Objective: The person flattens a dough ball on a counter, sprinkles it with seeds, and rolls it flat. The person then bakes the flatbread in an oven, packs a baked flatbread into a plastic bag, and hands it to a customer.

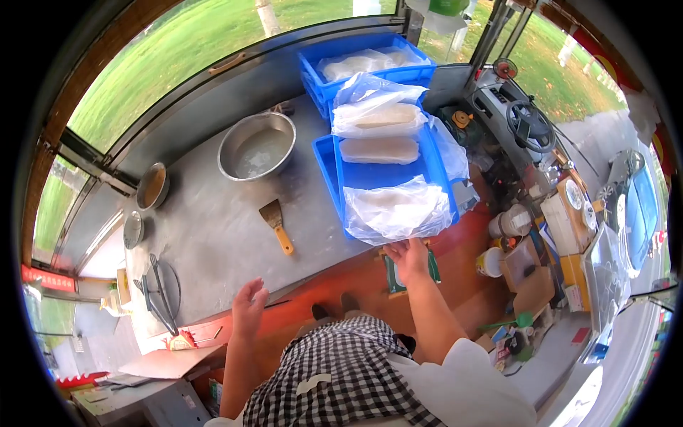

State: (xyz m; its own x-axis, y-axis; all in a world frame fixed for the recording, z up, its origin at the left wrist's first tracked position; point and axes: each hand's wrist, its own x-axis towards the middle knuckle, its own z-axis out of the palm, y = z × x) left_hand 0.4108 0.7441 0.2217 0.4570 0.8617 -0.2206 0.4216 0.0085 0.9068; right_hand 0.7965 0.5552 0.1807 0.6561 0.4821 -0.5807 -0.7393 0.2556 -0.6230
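Observation:
My right hand (410, 260) is at the near end of a blue crate (433, 165), just below a clear plastic bag (395, 211). Its fingers are stretched out, and whether they touch the bag or the crate I cannot tell. In the crate, a pale, smooth block (379, 150) lies uncovered between the near bag and another plastic-covered block (379, 118). My left hand (249, 304) hovers empty by the table's front edge, fingers apart and slightly bent. Beyond it, a scraper with a yellow handle (277, 226) rests on the metal table (206, 235).
A large metal basin (256, 147) and two smaller bowls, a brown-filled one (152, 186) and a grey one (133, 230), stand along the table. Tongs (162, 292) lie at its left end. More blue crates (366, 60) are stacked behind. Boxes and a white bucket (489, 262) crowd the right side.

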